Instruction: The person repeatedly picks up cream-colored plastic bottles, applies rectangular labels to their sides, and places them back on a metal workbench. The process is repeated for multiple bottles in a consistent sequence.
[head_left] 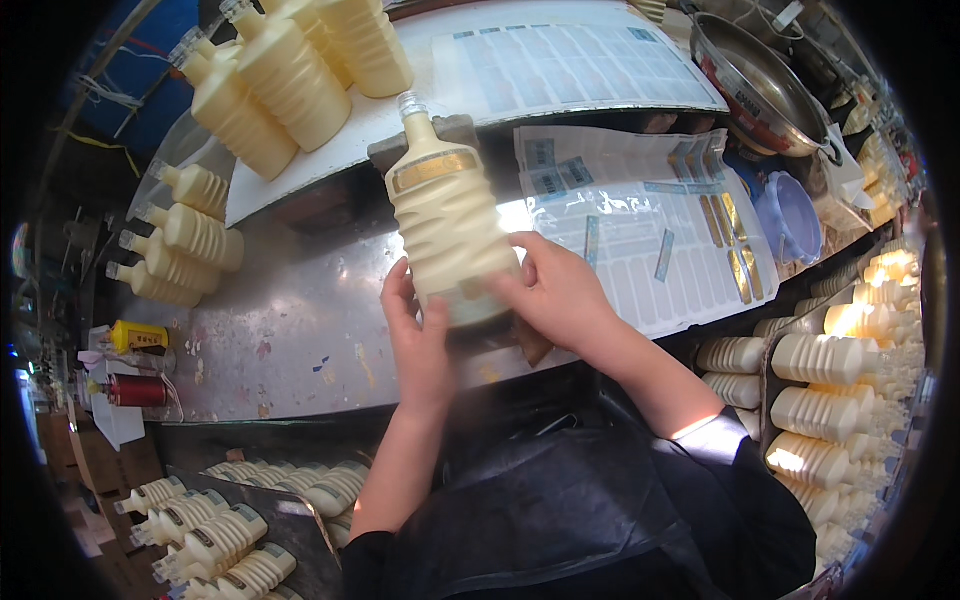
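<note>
A cream-coloured bottle (450, 215) with wavy ribbed sides and a clear threaded neck lies in front of me, neck pointing away. A gold label (435, 171) crosses its shoulder, and a faint pale strip shows near its base. My left hand (415, 335) grips the lower left side, thumb on the front and fingers curled round the edge. On the lower right, my right hand (560, 295) holds the bottle, its fingertips blurred over the front near the base. A grey block (458, 133) shows behind the bottle's neck.
Label sheets (640, 230) with gold and blue strips lie to the right on the metal bench (270, 340). Several bottles (290, 90) stand on the white shelf; more lie left and right. A pan (760, 85), a purple basin (790, 215) and a red spool (137, 390) are nearby.
</note>
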